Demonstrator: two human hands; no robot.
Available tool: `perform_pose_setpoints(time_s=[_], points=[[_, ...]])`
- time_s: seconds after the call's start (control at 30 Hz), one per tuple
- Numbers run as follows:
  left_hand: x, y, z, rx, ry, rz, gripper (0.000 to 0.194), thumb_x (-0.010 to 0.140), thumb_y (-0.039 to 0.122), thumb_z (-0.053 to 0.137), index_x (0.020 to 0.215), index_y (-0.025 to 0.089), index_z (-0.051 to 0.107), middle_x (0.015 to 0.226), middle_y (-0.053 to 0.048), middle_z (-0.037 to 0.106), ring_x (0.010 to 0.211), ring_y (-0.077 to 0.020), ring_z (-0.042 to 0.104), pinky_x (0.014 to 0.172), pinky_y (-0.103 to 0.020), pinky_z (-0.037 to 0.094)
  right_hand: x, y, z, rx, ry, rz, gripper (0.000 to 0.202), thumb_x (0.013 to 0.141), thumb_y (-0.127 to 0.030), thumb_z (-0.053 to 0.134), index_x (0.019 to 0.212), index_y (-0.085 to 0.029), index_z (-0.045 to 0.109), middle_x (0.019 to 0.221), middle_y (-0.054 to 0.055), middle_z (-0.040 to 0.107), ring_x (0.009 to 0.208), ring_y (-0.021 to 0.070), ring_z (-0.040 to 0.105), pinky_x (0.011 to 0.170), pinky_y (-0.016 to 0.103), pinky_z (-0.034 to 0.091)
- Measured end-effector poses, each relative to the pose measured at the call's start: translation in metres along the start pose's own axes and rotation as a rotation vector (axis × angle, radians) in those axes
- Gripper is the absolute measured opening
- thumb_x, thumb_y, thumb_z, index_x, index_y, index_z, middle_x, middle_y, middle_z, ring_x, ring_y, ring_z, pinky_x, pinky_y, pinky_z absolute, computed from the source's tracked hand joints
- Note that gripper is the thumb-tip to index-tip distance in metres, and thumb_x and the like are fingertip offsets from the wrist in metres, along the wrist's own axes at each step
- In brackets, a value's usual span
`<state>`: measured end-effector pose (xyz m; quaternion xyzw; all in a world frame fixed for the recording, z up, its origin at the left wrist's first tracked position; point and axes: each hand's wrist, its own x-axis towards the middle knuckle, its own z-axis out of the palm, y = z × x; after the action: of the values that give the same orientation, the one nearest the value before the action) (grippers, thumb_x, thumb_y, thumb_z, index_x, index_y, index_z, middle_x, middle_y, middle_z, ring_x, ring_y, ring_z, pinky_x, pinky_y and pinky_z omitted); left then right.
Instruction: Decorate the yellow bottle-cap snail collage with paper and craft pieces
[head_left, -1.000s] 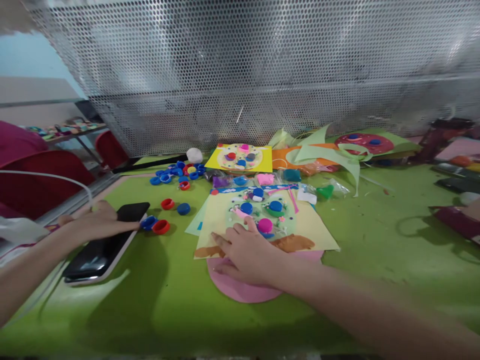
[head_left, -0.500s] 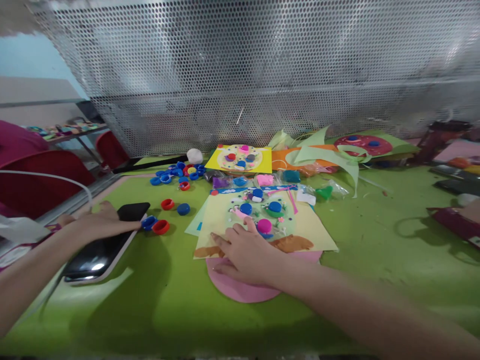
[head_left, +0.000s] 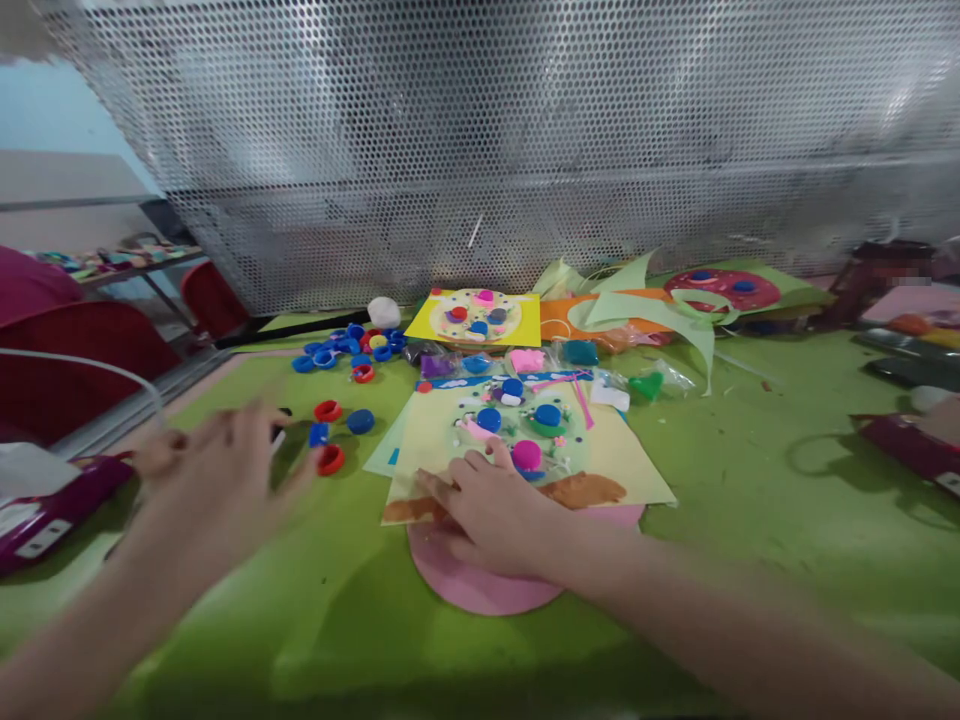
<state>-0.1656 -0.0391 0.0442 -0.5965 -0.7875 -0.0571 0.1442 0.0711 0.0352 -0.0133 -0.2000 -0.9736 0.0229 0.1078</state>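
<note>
Head view, right hand (head_left: 499,515) on sheet (head_left: 626,462); left hand (head_left: 214,485) blurred, near red cap (head_left: 330,461)

The left hand (head_left: 214,490) is blurred; the right hand (head_left: 504,515) lies palm-down.

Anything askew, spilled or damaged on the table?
Mildly askew: under the right hand, the cream sheet overlaps a rounded pink piece and a pale green sheet, edges not lined up. At the back, cut light green paper lies curled over an orange sheet. No spill or damage stands out.
</note>
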Motion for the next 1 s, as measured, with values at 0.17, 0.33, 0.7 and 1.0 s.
perform_pose_setpoints(time_s=[0.17, 0.33, 0.7, 1.0], points=[[-0.04, 0.035, 0.029, -0.208, -0.125, 0.373, 0.077, 0.082, 0.048, 0.043, 0.142, 0.032, -0.002, 0.124, -0.002, 0.059, 0.119, -0.0301, 0.048, 0.092, -0.048, 0.034, 0.0, 0.001, -0.001, 0.005, -0.02, -0.005, 0.05, 0.088, -0.039, 0.043, 0.129, -0.01, 0.046, 0.094, 0.013, 0.057, 0.088, 0.0266, 0.051, 0.087, 0.05, 0.033], [-0.048, 0.031, 0.048, -0.276, -0.106, 0.411, 0.074, 0.087, 0.046, 0.041, 0.143, 0.029, -0.005, 0.12, -0.004, 0.062, 0.119, -0.0284, 0.049, 0.093, -0.047, 0.033, 0.001, 0.001, 0.0, 0.019, -0.021, -0.002, 0.045, 0.089, -0.04, 0.042, 0.122, -0.012, 0.052, 0.093, 0.011, 0.057, 0.091, 0.0267, 0.051, 0.091, 0.052, 0.032], [-0.053, 0.035, 0.048, -0.348, -0.113, 0.356, 0.073, 0.087, 0.043, 0.042, 0.143, 0.027, -0.002, 0.111, -0.006, 0.066, 0.114, -0.028, 0.052, 0.095, -0.048, 0.033, 0.001, 0.0, -0.002, 0.045, -0.037, 0.007, 0.05, 0.09, -0.039, 0.039, 0.129, -0.01, 0.046, 0.096, 0.013, 0.058, 0.095, 0.0282, 0.051, 0.093, 0.056, 0.029], [-0.053, 0.033, 0.049, -0.313, -0.073, 0.348, 0.079, 0.086, 0.046, 0.041, 0.144, 0.024, -0.009, 0.112, -0.007, 0.066, 0.115, -0.0292, 0.052, 0.092, -0.046, 0.036, 0.0, -0.001, -0.006, 0.07, -0.053, 0.017, 0.047, 0.091, -0.038, 0.039, 0.129, -0.011, 0.047, 0.103, 0.014, 0.057, 0.095, 0.0261, 0.051, 0.094, 0.053, 0.029]])
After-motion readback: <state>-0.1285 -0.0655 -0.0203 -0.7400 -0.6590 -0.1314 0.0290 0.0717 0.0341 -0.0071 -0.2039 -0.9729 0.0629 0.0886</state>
